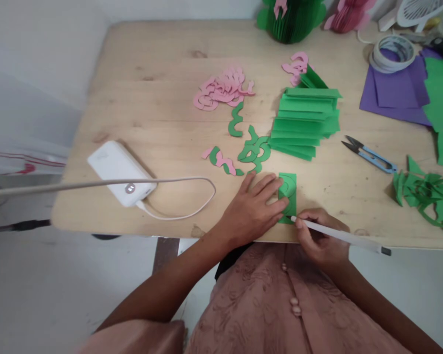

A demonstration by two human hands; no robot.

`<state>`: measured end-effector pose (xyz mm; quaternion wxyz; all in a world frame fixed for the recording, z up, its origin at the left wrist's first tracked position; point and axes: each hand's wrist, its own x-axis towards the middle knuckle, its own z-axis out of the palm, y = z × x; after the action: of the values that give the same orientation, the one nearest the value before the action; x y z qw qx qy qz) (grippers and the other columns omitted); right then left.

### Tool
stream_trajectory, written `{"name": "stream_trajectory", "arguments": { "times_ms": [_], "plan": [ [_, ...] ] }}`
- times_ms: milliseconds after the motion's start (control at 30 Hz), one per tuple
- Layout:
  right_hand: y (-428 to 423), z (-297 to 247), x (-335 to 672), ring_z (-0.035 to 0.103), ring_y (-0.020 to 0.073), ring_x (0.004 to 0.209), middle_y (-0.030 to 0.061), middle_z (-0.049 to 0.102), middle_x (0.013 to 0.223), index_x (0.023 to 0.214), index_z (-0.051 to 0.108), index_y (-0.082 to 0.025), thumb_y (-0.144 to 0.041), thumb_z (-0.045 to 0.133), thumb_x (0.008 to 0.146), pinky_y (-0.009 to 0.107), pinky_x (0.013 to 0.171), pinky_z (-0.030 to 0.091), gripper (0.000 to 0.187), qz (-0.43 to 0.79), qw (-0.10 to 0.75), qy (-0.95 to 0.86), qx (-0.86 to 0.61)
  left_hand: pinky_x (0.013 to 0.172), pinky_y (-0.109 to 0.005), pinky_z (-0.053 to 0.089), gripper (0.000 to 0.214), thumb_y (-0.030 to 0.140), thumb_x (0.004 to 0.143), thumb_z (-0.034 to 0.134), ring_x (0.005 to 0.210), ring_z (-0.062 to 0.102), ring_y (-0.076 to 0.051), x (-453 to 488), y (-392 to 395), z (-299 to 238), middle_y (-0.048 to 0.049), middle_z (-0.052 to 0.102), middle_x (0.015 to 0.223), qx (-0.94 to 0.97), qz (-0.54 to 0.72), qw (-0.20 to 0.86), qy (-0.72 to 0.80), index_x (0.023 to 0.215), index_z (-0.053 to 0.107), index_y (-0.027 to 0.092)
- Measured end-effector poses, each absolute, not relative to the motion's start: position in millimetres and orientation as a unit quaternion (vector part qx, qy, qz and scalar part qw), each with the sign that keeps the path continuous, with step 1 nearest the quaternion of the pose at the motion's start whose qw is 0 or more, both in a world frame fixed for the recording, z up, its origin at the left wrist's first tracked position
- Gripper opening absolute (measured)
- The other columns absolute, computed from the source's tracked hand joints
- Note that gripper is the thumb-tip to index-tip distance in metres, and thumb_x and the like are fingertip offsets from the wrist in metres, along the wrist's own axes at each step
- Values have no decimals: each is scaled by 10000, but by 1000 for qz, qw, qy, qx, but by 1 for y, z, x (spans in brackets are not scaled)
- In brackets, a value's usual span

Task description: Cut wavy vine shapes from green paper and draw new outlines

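My left hand [256, 209] lies flat with fingers spread, pressing down a small green paper rectangle [290, 189] near the table's front edge. A curved green template shape rests on that paper under my fingertips. My right hand [319, 238] is closed round a white pen [339, 236], whose tip touches the paper's lower edge. Just beyond my left hand lie loose green curved cut-outs [254, 150] and pink-and-green pieces [223, 162].
A stack of green folded papers [304, 120], pink cut-outs [221, 91], small scissors [371, 155], green scraps [426, 191], purple sheets [396, 93], a tape roll [393, 53] and a white power bank [120, 172] with its cable lie on the wooden table [151, 98].
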<state>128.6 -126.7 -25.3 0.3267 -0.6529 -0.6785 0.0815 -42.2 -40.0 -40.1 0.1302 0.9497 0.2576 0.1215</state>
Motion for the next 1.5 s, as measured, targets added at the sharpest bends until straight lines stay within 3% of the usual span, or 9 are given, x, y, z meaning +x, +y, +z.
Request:
{"name": "stream_trajectory", "arguments": {
  "times_ms": [500,1067,1500],
  "plan": [
    [-126,-24,128,579,133,460,-10,649,578,740,586,-211,-249,550,840,245,459,440,113,80,307,-678,-662,1121,-558,214,264,313,933,438,1345,370,-273,-42,-41,-40,-115,511,1378,949,120,129,262,1118,602,221],
    [-128,-26,127,490,112,378,-34,586,507,746,596,-213,-278,562,832,238,394,353,113,64,309,-655,-687,1116,-556,224,269,310,934,437,1345,374,-274,-42,-41,-40,-119,508,1381,948,124,131,261,1124,603,219],
    [-126,-24,127,566,126,451,-17,640,572,756,590,-207,-251,556,836,238,450,416,97,78,304,-672,-671,1117,-559,221,263,312,932,442,1346,373,-276,-42,-41,-40,-116,509,1382,949,120,132,260,1121,601,221]
  ]
}}
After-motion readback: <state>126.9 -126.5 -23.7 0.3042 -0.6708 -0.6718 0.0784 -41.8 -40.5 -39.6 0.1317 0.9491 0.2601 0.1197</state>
